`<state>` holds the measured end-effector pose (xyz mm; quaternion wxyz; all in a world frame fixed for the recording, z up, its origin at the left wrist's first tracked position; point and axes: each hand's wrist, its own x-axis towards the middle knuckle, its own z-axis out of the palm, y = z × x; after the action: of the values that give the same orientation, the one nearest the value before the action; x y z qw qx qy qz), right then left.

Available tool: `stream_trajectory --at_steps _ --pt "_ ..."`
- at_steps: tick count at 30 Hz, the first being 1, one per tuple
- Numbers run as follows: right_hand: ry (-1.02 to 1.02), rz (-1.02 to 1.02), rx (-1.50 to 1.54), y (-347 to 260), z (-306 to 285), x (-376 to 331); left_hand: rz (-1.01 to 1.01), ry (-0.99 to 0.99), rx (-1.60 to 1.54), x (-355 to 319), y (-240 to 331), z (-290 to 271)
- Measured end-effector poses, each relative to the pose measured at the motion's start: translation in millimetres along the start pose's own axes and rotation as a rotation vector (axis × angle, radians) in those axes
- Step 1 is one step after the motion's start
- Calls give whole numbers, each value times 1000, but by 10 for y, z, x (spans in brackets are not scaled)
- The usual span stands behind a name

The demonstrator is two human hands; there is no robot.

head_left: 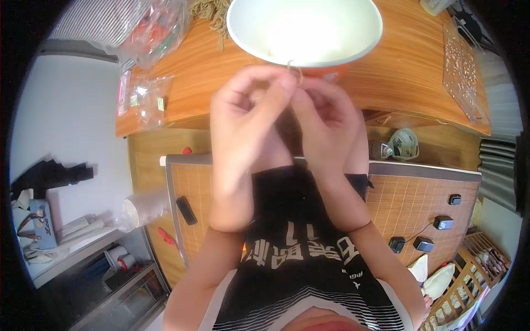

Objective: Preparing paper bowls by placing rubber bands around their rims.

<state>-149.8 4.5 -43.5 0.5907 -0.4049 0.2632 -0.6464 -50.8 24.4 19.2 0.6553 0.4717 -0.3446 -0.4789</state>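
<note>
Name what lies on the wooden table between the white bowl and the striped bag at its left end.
In the head view, a tan fibre bundle lies between the white bowl and the striped bag on the wooden table.

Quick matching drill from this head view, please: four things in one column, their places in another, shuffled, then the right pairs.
Things:
1. white bowl
2. small loop
3. clear plastic bags
4. clear plastic cup

Places:
A. pinched between left hand and right hand
B. lying on its side, lower left
C. on the wooden table, just beyond the hands
D. at the table's left edge

Pairs: 1-C, 2-A, 3-D, 4-B
</note>
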Motion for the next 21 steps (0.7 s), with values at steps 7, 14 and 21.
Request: stream_trajectory --at_steps 7,14,21 --pt "-11 -176 -363 -74 -86 53 110 42 269 36 -102 -35" --pt "-202 -788 -806 -539 -142 230 161 27 231 -26 -83 -61" --pt "-424 -817 -857 -701 -34 445 407 -17 464 -20 -123 -168"
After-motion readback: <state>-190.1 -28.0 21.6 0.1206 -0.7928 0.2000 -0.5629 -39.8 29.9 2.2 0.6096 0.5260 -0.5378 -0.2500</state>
